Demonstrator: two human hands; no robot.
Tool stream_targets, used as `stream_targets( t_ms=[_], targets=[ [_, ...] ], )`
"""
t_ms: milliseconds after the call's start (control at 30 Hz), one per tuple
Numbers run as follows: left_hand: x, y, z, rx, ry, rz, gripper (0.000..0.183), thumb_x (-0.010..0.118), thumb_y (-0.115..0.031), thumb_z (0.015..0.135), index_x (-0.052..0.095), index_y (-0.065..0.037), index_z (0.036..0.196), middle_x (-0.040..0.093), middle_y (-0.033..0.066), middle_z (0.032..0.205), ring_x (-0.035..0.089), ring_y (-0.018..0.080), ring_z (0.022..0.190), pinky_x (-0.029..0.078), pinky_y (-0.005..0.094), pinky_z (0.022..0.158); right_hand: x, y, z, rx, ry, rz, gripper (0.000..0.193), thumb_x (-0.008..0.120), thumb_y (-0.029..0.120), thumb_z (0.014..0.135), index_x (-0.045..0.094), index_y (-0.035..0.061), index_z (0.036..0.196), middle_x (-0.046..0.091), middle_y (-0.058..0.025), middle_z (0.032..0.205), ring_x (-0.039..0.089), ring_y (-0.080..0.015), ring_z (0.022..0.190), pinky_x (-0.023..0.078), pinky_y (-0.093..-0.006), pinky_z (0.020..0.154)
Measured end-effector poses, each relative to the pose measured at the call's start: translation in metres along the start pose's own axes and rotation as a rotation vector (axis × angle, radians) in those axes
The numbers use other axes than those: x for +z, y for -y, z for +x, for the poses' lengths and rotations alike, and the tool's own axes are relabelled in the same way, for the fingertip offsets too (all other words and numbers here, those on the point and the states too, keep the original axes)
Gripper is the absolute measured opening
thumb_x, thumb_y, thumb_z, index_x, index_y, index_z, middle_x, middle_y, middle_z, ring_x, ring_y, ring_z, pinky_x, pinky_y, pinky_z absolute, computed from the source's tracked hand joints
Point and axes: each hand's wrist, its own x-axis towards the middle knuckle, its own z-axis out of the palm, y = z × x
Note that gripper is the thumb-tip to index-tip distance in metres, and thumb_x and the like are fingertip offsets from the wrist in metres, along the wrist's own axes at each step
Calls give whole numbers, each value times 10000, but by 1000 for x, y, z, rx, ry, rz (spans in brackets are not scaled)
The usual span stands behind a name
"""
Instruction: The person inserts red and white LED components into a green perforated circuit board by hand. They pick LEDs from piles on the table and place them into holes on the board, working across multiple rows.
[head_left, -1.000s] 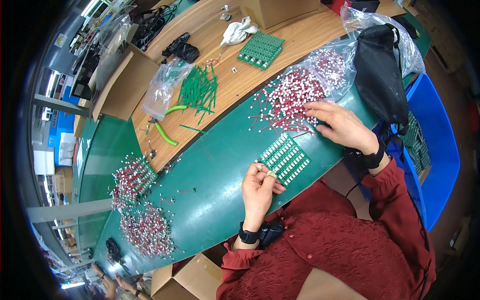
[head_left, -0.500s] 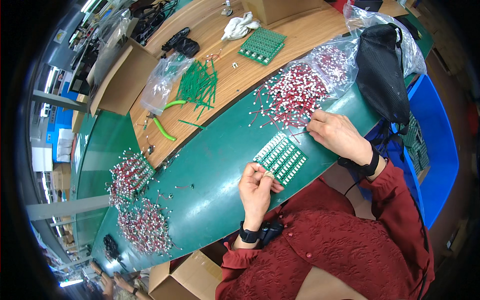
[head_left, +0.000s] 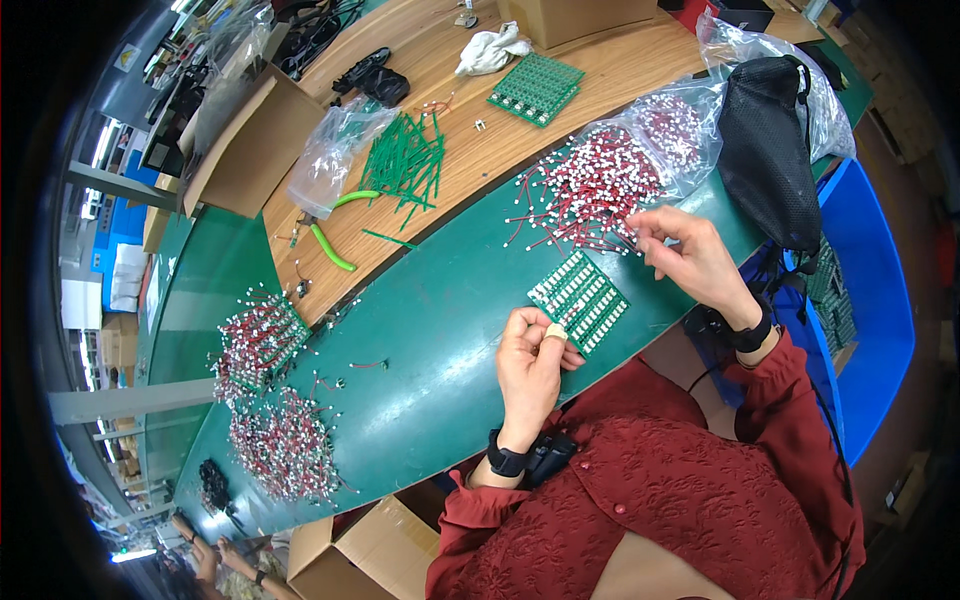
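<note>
A green circuit board panel point(head_left: 580, 298) lies on the green table point(head_left: 420, 340) in front of me. My left hand point(head_left: 532, 368) rests at its near corner, thumb and fingers pinching the edge. My right hand point(head_left: 690, 258) hovers just beyond the panel's far corner, fingertips pinched on a small red-and-white wired part at the edge of a pile of such parts point(head_left: 590, 185). That pile spills out of a clear plastic bag point(head_left: 670, 125).
A black mesh bag point(head_left: 765, 150) sits at right by a blue bin point(head_left: 870, 300). Green wires point(head_left: 405, 160), green-handled cutters point(head_left: 330, 235), another green panel point(head_left: 537, 88) and cardboard boxes point(head_left: 240, 150) lie on the wooden bench. Two boards filled with parts point(head_left: 265, 385) sit far left.
My right hand has lifted out of the red-and-white pile and drawn back toward the panel with a part pinched. My left hand stays on the panel's corner.
</note>
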Motion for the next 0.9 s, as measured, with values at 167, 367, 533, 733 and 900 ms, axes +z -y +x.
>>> stream_targets(
  t_ms=[167,367,533,733,900],
  targets=[
    [19,13,3,83,16,-95,99,489,17,936,442,-33,1007,625,70,745,613,111,580,498,225,530,0,-6,-10,156,142,423,141,626,60,905,654,-29,1011,667,-53,863,649,-109,737,528,-234,584],
    [37,24,20,84,64,6,106,476,5,943,429,-37,1027,633,92,728,624,138,573,499,239,508,11,-20,-16,168,135,570,79,662,56,888,638,-3,934,655,-42,852,635,-94,727,507,-215,585],
    [46,23,25,78,70,-29,83,479,-20,961,429,-34,1026,626,92,719,617,138,569,499,237,509,15,-25,-20,19,-11,472,48,685,30,858,650,15,888,603,14,797,491,-29,637,367,-169,532],
    [47,24,23,47,81,-45,183,525,37,926,422,-27,1062,635,106,772,641,158,617,530,251,550,11,-28,-21,117,20,554,83,689,43,856,643,10,916,637,-1,772,534,-21,620,391,-175,514],
    [39,20,23,-60,148,-73,220,553,79,882,418,-19,1024,640,113,795,668,163,667,557,260,577,11,-31,-24,123,63,564,83,674,-2,848,644,-3,925,665,-38,807,568,-47,648,430,-188,548]
  ],
)
